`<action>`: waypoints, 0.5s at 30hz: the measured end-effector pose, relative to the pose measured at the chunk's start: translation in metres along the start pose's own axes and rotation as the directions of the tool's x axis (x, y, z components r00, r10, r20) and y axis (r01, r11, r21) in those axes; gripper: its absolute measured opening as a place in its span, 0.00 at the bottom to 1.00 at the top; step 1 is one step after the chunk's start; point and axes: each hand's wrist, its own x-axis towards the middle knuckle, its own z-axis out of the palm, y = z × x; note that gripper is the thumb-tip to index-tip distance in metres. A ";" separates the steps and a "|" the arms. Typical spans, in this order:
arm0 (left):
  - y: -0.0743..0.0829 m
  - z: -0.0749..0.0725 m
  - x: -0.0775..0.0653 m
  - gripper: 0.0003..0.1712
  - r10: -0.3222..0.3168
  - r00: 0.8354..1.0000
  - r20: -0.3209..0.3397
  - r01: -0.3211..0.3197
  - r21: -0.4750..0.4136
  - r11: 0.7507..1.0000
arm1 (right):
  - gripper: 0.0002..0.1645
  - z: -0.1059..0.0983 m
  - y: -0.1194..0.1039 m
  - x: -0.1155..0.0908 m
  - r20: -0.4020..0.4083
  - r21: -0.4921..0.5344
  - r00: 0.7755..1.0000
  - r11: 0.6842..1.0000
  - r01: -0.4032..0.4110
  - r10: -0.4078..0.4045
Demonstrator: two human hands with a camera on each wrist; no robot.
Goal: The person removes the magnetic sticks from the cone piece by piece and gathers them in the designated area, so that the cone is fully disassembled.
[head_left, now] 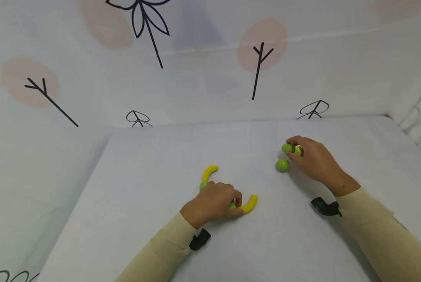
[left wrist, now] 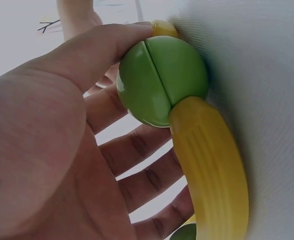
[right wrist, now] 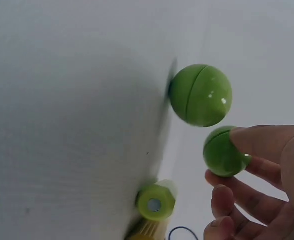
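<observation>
My left hand [head_left: 214,201] holds a seamed green ball [left wrist: 162,80] between thumb and fingers, low over the white surface. A curved yellow piece [left wrist: 207,170] meets this ball, and another yellow piece [left wrist: 164,28] shows by the thumb tip. Past the hand in the head view are a second green ball [head_left: 203,185], partly hidden, and a curved yellow piece [head_left: 209,171] against it. My right hand [head_left: 312,158] pinches a green ball [right wrist: 226,152] between thumb and fingertips, raised off the surface. Close by, another green ball [right wrist: 201,95] rests on the surface.
A light green piece [right wrist: 156,202] with a round grey end lies beside a yellow piece [right wrist: 148,231] in the right wrist view. The white table surface [head_left: 143,168] meets a patterned cloth [head_left: 210,78] at the back. Dark straps [head_left: 326,206] hang at both wrists.
</observation>
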 end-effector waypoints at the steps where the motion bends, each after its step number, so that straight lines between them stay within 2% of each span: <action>1: 0.000 0.000 0.000 0.07 0.001 1.000 0.003 -0.001 -0.001 1.000 | 0.23 0.001 0.002 0.000 0.015 -0.007 1.000 1.000 -0.004 0.004; 10: 0.002 -0.001 -0.002 0.07 -0.008 1.000 0.003 0.008 0.006 1.000 | 0.24 0.004 0.009 0.002 0.112 -0.026 0.993 0.999 -0.031 0.034; 15: 0.002 0.000 0.000 0.07 -0.015 1.000 0.006 0.015 0.005 1.000 | 0.24 0.006 0.012 0.003 0.148 -0.040 0.989 0.999 -0.012 0.018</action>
